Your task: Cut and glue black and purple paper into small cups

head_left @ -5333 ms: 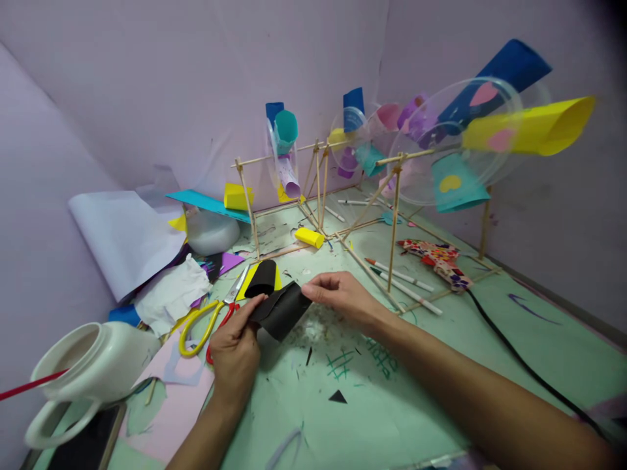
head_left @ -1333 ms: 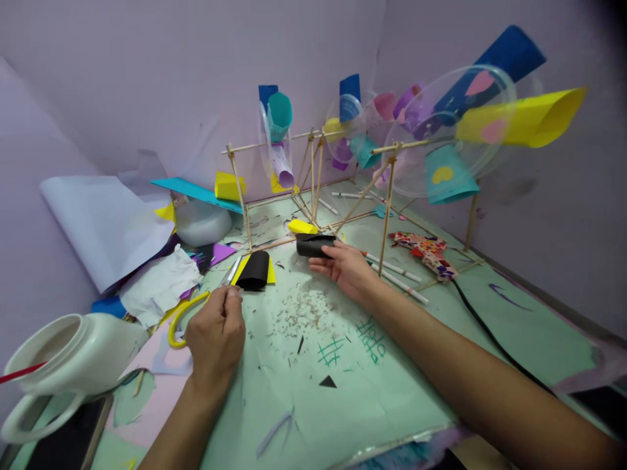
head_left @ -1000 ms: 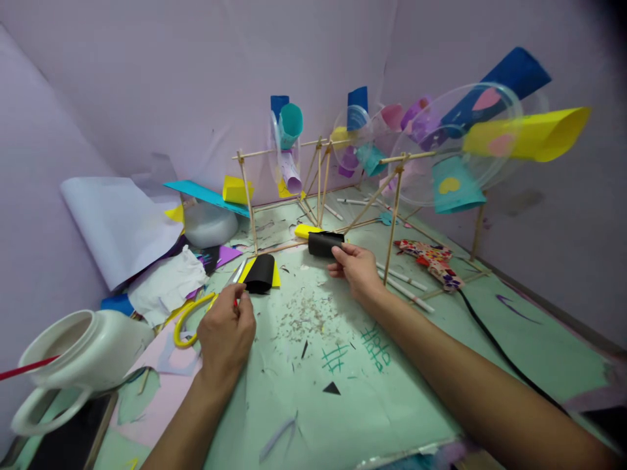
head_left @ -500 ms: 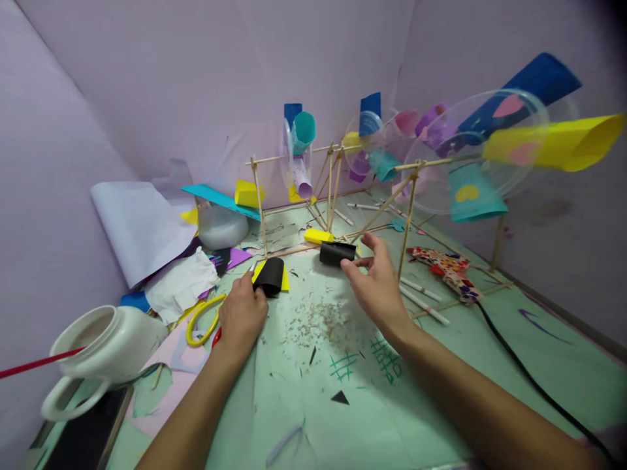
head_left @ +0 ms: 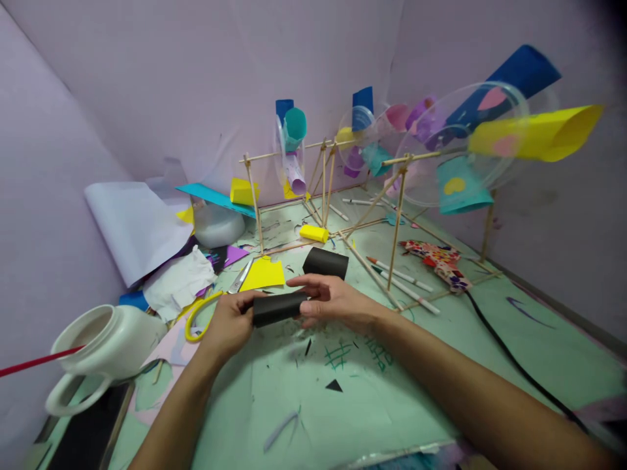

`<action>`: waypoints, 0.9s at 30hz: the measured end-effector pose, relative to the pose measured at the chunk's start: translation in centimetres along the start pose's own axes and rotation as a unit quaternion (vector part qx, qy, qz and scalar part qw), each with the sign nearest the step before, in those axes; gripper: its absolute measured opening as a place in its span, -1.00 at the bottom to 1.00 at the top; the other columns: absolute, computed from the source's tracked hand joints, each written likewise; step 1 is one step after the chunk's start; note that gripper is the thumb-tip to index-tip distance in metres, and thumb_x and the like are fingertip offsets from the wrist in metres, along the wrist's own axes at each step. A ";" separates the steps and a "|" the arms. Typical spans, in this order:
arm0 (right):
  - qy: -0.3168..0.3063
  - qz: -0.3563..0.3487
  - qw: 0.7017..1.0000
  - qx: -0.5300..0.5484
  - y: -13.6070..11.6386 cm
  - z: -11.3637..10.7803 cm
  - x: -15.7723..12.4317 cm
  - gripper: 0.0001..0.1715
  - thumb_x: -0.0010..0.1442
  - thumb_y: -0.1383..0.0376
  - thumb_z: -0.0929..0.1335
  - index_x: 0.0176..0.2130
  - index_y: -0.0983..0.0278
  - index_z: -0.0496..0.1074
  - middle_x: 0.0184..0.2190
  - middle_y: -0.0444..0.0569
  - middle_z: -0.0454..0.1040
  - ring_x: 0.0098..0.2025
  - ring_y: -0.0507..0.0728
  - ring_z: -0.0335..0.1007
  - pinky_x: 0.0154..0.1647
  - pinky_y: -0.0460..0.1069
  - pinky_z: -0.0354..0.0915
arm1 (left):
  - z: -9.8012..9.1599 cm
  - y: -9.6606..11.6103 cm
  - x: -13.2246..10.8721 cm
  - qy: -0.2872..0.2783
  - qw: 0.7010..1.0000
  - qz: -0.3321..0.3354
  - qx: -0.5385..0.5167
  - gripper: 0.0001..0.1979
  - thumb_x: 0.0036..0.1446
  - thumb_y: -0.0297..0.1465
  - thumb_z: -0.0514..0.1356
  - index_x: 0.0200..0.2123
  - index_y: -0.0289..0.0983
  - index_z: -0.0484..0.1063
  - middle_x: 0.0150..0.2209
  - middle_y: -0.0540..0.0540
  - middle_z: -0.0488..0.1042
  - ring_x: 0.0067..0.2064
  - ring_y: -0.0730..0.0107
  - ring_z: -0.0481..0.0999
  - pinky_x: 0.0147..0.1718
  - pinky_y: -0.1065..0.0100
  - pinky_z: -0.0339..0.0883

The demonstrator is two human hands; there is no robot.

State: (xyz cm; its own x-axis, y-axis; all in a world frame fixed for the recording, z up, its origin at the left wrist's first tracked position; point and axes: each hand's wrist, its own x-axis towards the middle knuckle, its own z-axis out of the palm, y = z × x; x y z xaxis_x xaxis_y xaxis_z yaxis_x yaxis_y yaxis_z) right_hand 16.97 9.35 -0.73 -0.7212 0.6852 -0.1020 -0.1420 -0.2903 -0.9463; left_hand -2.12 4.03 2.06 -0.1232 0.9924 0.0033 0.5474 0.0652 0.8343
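Both my hands hold a rolled piece of black paper (head_left: 275, 307) above the green table (head_left: 416, 391). My left hand (head_left: 229, 323) grips its left end with closed fingers. My right hand (head_left: 329, 301) pinches its right end from above and below. A second black paper roll (head_left: 326, 262) lies on the table just behind my right hand. A flat yellow paper sheet (head_left: 263, 273) lies beside it to the left, with yellow-handled scissors (head_left: 208, 307) further left.
Stick frames (head_left: 396, 215) carry clear discs (head_left: 455, 140) with coloured paper cones at the back and right. A white jug (head_left: 98, 346) sits at left, paper scraps (head_left: 176, 284) behind it. A black cable (head_left: 519, 365), pens (head_left: 406, 281) and a patterned glue gun (head_left: 441, 258) lie at right.
My right hand let go of a black roll on the table. My left hand picked the other black roll off the yellow sheet, and both hands now hold it nearer to me.
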 end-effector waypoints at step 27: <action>0.147 -0.142 0.971 -0.124 -0.8 0.7 -0.5 -0.74 0.08 0.29 0.32 -0.16 0.23 0.36 -0.22 -0.02 0.41 -0.40 0.00 0.32 -0.54 -0.13 0.29 | 2.0 -2.0 -0.5 -0.151 0.942 -0.002 -0.301 -0.46 -0.29 -0.18 0.37 -0.22 -0.35 0.41 -0.33 -0.13 0.47 -0.28 0.24 0.42 -0.29 0.30 0.25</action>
State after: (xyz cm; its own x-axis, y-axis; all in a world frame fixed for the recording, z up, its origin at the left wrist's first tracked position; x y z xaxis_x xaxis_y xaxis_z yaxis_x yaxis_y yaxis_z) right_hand 17.02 8.80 0.29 -0.4479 0.8853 0.1247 -0.1118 0.0829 -0.9903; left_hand -1.49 3.66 -0.75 0.1666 0.9826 -0.0819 -0.0314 0.0883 0.9956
